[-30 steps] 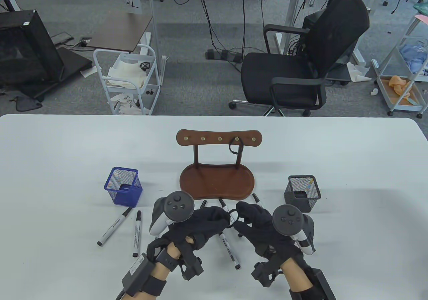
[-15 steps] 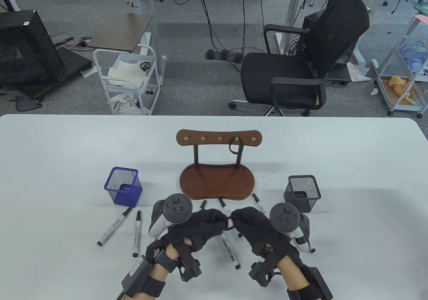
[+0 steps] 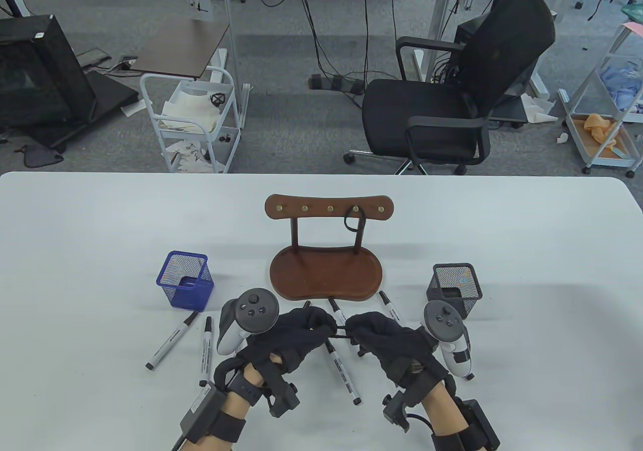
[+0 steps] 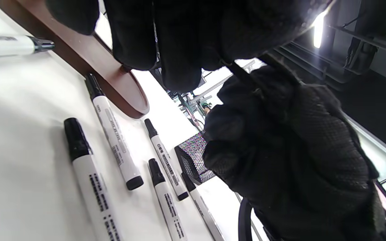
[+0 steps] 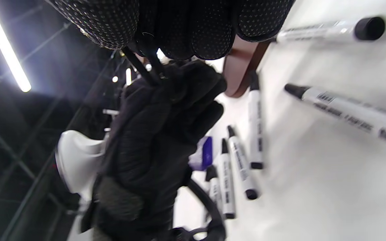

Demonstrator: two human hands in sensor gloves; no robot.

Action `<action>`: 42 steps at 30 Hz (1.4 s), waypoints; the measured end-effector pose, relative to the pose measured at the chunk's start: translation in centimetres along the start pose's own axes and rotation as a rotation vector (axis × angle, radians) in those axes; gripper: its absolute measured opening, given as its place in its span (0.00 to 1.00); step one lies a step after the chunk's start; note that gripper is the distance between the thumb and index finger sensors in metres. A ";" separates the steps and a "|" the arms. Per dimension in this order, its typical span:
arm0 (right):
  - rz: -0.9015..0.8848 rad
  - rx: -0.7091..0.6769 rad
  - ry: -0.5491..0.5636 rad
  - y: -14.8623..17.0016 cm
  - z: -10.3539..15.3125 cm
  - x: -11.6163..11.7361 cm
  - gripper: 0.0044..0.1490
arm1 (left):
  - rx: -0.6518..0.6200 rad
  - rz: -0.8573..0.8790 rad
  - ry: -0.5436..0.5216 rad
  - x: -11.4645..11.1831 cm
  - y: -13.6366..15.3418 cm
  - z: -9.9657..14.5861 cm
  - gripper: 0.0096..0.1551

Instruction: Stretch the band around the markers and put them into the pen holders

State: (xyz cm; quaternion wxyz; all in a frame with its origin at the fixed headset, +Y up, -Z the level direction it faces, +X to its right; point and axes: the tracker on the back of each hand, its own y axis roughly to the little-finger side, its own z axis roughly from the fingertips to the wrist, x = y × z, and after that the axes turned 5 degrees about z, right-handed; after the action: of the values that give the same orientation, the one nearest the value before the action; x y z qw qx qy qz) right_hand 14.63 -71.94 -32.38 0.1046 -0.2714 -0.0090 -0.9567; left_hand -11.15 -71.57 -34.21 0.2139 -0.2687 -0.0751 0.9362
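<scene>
Both gloved hands hover just in front of the wooden stand. My left hand (image 3: pixel 321 326) and right hand (image 3: pixel 357 331) each pinch one end of a thin black band (image 3: pixel 342 332), pulled into a short taut line between them. In the right wrist view the band (image 5: pixel 141 71) runs as two strands from my fingers to the left glove. Several white markers with black caps lie on the table: two at the left (image 3: pixel 171 340), one below the hands (image 3: pixel 341 370), others near the stand (image 3: pixel 389 308). The blue mesh holder (image 3: pixel 186 281) stands left, the black mesh holder (image 3: pixel 454 284) right.
A brown wooden stand (image 3: pixel 325 272) with a peg rail sits behind the hands; a second black band (image 3: pixel 353 221) hangs from one peg. The white table (image 3: pixel 100 230) extends far on both sides. An office chair and carts stand beyond its far edge.
The band was a slack loop between the fingertips; it is now drawn out into a tight line. Both hands have sunk slightly and their trackers have swung outward.
</scene>
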 end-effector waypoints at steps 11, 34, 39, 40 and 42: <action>-0.357 -0.121 -0.263 0.8 -0.9 0.8 0.23 | -0.021 0.053 -0.007 0.5 -0.5 0.2 0.18; -0.174 0.130 -0.527 1.5 -2.8 2.9 0.22 | -0.162 0.133 0.031 -1.0 -3.9 0.8 0.18; 0.057 0.152 -0.429 0.6 -2.6 3.0 0.24 | -0.099 0.120 0.025 -1.0 -2.7 0.4 0.18; 0.025 0.127 -0.452 0.4 -2.5 3.0 0.27 | -0.081 0.131 0.022 -0.7 -2.3 0.3 0.18; -0.009 0.086 -0.469 0.2 -2.2 2.7 0.29 | -0.072 0.159 0.023 -0.2 -1.7 0.3 0.18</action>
State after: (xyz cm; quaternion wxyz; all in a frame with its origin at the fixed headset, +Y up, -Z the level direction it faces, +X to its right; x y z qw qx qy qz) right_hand 11.25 -72.88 -32.85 0.1069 -0.4812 -0.0751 -0.8668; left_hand -10.52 -70.11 -33.47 0.1298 -0.2920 -0.0846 0.9438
